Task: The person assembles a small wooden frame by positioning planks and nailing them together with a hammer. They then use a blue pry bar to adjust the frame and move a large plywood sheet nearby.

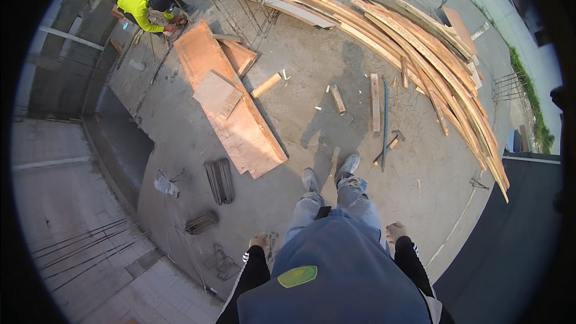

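Both arms hang at my sides in black sleeves with white stripes. My left hand [260, 241] is low beside my left thigh, small in view, its fingers hard to make out. Thin dark wire [273, 243] shows right next to it; whether the hand touches it I cannot tell. My right hand [395, 231] hangs by my right thigh, fingers loosely bent and slightly apart, with nothing seen in it. Ahead of my boots [347, 167] a hammer [390, 147] lies on the concrete, beside a blue bar [385, 123] and a short timber [375, 102].
A long plywood-faced panel [231, 111] lies ahead on the left, with a person in a yellow top [141, 5] crouching past its far end. Long boards [420, 54] are piled at the right. Bundled steel stirrups [219, 181] lie left, near a slab edge and opening [123, 144].
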The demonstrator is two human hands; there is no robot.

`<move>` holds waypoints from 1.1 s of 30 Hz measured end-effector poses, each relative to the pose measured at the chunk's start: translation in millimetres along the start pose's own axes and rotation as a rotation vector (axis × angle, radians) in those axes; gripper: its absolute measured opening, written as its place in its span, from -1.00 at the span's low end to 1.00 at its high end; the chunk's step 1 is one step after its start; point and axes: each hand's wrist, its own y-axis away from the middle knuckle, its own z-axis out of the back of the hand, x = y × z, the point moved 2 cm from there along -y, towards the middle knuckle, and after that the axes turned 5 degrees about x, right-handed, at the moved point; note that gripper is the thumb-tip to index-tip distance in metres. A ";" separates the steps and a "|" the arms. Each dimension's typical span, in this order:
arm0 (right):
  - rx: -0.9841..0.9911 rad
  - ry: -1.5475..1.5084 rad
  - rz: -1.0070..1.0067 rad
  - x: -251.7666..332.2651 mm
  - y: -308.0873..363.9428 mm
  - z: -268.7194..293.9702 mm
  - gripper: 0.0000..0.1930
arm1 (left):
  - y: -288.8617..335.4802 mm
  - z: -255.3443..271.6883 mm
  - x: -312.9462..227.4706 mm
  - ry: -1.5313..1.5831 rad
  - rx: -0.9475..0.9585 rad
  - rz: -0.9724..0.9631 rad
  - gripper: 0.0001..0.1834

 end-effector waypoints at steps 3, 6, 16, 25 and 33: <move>-0.079 -0.089 -0.093 -88.3 7.2 13.9 -0.87 | -15.5 6.8 -16.0 -0.321 0.053 -0.096 -0.75; 0.003 -0.557 -0.056 -125.0 22.3 5.1 -0.89 | -19.1 -13.2 -60.0 -0.213 0.080 -0.268 -0.73; 0.069 -0.491 0.118 -105.7 12.3 7.1 -0.77 | 91.2 -152.0 -163.4 -0.119 0.321 -0.622 -0.67; 0.106 -0.386 0.081 -78.6 -46.3 63.1 -0.82 | 104.3 -77.7 15.4 -0.080 0.010 -0.329 -0.69; 0.200 -0.199 0.283 81.3 -77.9 50.8 -0.82 | 99.4 -39.9 167.4 0.014 -0.096 -0.163 -0.76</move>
